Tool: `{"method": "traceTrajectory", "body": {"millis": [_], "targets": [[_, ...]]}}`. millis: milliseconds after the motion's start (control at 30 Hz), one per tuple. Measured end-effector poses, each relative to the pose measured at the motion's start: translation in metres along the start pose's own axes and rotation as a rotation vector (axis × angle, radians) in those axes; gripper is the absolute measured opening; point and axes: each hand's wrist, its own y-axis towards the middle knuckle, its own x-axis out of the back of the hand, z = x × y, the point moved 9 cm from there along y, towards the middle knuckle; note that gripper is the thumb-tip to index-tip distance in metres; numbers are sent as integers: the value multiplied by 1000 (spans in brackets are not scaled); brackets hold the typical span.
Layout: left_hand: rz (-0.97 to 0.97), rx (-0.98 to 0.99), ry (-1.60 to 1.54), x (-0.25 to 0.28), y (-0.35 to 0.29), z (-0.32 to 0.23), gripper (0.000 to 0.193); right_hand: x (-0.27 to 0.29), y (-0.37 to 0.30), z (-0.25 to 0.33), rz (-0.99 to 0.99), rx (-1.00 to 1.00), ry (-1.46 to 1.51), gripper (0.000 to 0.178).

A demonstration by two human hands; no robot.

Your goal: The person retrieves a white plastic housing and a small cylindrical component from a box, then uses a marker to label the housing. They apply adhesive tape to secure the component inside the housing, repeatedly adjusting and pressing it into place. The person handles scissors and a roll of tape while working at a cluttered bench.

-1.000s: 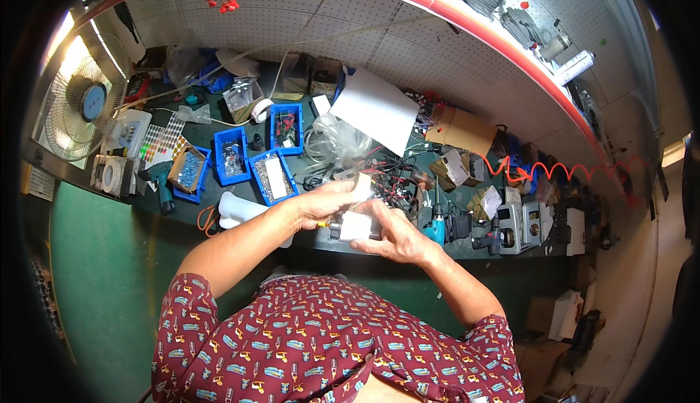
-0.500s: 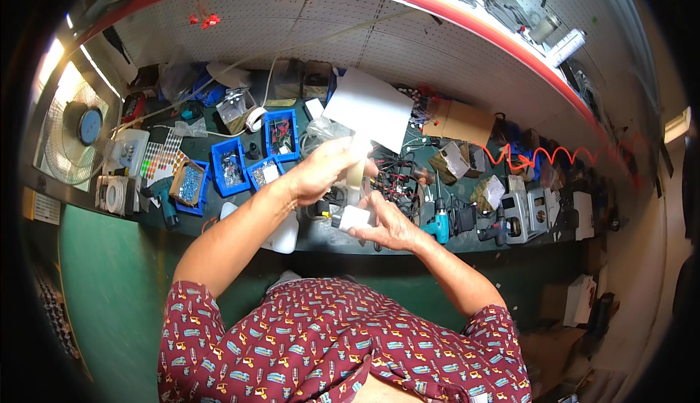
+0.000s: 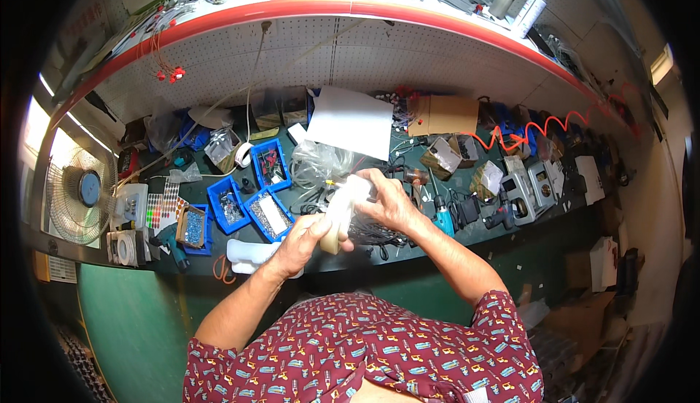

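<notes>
Above the front edge of the bench my two hands are close together. My left hand [image 3: 305, 244] has its fingers closed around a pale yellowish roll of tape [image 3: 330, 243], held at a slant. Just above and to the right, the fingers of my right hand [image 3: 390, 202] grip a small white block [image 3: 357, 187]. The block lies up against the roll's upper end, and glare blurs the border between them. Behind the hands, clear plastic bags [image 3: 321, 161] lie on the bench, along with black cables [image 3: 379, 233].
Blue bins [image 3: 228, 206] of small parts stand to the left, near scissors [image 3: 222, 268]. A white sheet [image 3: 351, 119] lies at the back. A teal drill [image 3: 442, 217] is at right. A red-edged shelf [image 3: 350, 8] overhangs the bench.
The strip stretched between my hands no longer shows. The white block has gone up to the tape roll; my left hand has come lower and nearer. The view has shifted, showing more shelf.
</notes>
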Motion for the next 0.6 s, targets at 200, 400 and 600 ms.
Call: {"method": "traceTrajectory", "body": {"millis": [200, 400, 600], "targets": [[-229, 241, 53, 15, 11, 17, 43, 0, 3, 7, -65, 120, -59, 55], [-283, 233, 107, 18, 10, 51, 35, 14, 6, 15, -162, 112, 42, 54], [-243, 227, 104, 17, 10, 79, 40, 6, 11, 38, 29, 158, 179, 59]]}}
